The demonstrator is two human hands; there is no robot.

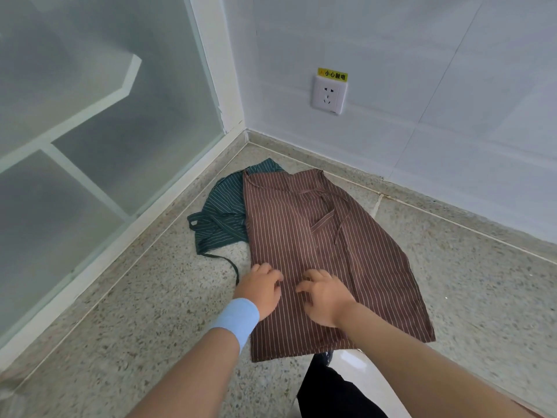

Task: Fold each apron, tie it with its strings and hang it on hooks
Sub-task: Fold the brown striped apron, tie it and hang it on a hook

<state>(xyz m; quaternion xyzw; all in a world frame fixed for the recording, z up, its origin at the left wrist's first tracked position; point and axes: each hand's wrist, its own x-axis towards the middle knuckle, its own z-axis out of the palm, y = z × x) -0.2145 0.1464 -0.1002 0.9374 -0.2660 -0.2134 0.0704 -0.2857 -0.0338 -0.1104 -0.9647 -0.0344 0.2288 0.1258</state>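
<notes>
Both left hand (260, 292) and right hand (327, 300) touch flat, pinstriped brown apron (301, 221).

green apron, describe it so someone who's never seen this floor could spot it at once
Look to the floor corner where the frosted glass partition meets the white wall with the socket. Two striped aprons lie there; the green apron is the crumpled one nearer the glass, partly tucked under the flat brown apron. Only it is green, with a strap trailing over the floor.

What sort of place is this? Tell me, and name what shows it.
Probably an indoor room corner, perhaps a utility space: speckled stone floor, tiled wall with a low socket, frosted glass partition.
</notes>
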